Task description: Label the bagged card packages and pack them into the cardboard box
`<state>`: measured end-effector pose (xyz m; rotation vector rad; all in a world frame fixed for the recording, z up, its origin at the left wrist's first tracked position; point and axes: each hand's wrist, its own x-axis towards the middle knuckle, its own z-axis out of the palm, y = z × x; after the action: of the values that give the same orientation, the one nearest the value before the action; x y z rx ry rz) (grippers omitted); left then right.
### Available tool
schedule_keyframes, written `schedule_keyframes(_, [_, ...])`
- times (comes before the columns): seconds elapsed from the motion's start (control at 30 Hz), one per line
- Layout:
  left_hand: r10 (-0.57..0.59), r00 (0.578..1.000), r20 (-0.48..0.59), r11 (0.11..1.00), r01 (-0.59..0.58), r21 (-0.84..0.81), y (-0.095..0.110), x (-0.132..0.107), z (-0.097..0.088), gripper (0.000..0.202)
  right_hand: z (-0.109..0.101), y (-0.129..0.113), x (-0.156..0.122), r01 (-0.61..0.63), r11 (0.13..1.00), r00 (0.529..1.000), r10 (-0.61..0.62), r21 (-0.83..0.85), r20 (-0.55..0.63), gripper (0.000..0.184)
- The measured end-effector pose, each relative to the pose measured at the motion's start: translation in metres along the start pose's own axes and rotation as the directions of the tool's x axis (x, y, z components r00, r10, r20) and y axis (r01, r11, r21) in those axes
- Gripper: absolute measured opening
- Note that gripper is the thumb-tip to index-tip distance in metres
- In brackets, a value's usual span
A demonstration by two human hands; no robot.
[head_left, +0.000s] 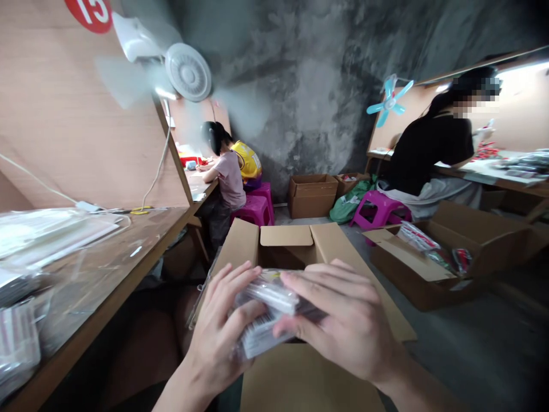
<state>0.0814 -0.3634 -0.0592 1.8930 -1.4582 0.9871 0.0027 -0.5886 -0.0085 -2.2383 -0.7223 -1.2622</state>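
Observation:
Between my two hands is a clear plastic-wrapped packet, slightly blurred; what it contains is hard to make out. My left hand is wrapped round its left side, with the thumb on the near face. From the right, my right hand grips the same packet, fingers over its top and thumb below. Directly beneath lies an open cardboard box with its flaps spread out. The packet is held above the box opening, and my hands hide part of the inside.
A wooden table with stacked plastic sleeves runs along the left. A fan spins above it. Another open box holding packets stands right. Co-workers sit on purple stools beyond, near a green sack.

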Motion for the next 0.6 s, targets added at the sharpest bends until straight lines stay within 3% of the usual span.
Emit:
schedule_keyframes(0.17, [-0.066,0.995,-0.070,0.958,0.044,-0.282,0.003,-0.003,0.016,0.041,0.000,-0.009,0.008,0.003,0.999,1.000,-0.004,0.049,0.026,0.027])
schedule_keyframes(0.27, [-0.115,0.991,-0.061,0.949,0.092,-0.300,0.006,-0.001,0.016,0.041,-0.002,0.003,0.006,-0.041,0.984,0.999,0.036,0.173,0.032,0.022])
schedule_keyframes(0.33, [-0.166,0.984,-0.071,0.954,0.142,-0.265,0.007,0.001,0.013,0.042,0.001,0.019,-0.001,-0.141,0.958,0.988,0.153,0.250,-0.027,0.020])
schedule_keyframes(0.4, [-0.285,0.949,-0.132,0.928,0.239,-0.287,0.005,0.000,0.010,0.043,0.004,0.040,-0.012,-0.304,0.905,0.927,0.354,0.299,-0.128,0.023])
schedule_keyframes(0.43, [-0.403,0.896,-0.186,0.870,0.311,-0.382,0.003,-0.001,0.010,0.044,0.005,0.049,-0.018,-0.377,0.869,0.874,0.448,0.319,-0.188,0.025])
schedule_keyframes(0.47, [-0.548,0.805,-0.228,0.766,0.372,-0.525,0.000,-0.004,0.010,0.044,0.005,0.058,-0.023,-0.428,0.842,0.821,0.514,0.328,-0.249,0.027])
schedule_keyframes(0.5, [-0.687,0.688,-0.235,0.630,0.401,-0.665,-0.004,-0.007,0.011,0.041,0.004,0.064,-0.026,-0.458,0.831,0.781,0.546,0.316,-0.304,0.028])
schedule_keyframes(0.57, [-0.876,0.460,-0.144,0.308,0.305,-0.901,-0.012,-0.013,0.016,0.035,-0.002,0.068,-0.027,-0.467,0.857,0.771,0.515,0.216,-0.375,0.030])
schedule_keyframes(0.6, [-0.918,0.392,-0.056,0.144,0.197,-0.970,-0.016,-0.017,0.020,0.033,-0.006,0.065,-0.025,-0.449,0.883,0.798,0.464,0.134,-0.385,0.029])
